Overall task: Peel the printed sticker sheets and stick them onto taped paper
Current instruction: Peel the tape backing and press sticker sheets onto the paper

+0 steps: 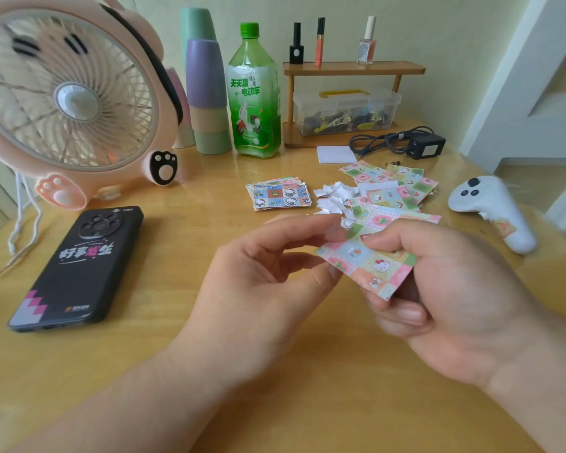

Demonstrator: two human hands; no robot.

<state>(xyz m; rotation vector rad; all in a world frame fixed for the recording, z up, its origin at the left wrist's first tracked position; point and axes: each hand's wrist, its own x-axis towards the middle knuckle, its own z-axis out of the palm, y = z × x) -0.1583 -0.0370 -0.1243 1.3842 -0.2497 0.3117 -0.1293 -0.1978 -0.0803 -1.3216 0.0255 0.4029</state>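
A small printed sticker sheet (pixel 371 264) with pastel cartoon squares is held above the wooden table (pixel 183 322). My right hand (pixel 451 299) grips its right side between thumb and curled fingers. My left hand (pixel 265 276) pinches the sheet's left corner with thumb and forefinger. Behind them lie a neat stack of blue-toned sticker sheets (pixel 280 193), a loose spread of pink and green sheets (pixel 396 184), a heap of torn white backing scraps (pixel 335 199) and a small white paper pad (pixel 336 154).
A black phone (pixel 79 266) lies at the left, a pink fan (pixel 69 96) behind it. Stacked cups (pixel 206 96), a green bottle (pixel 254 93), a wooden shelf with a clear box (pixel 345 109), a black adapter (pixel 425 146) and a white controller (pixel 490 207) ring the back and right.
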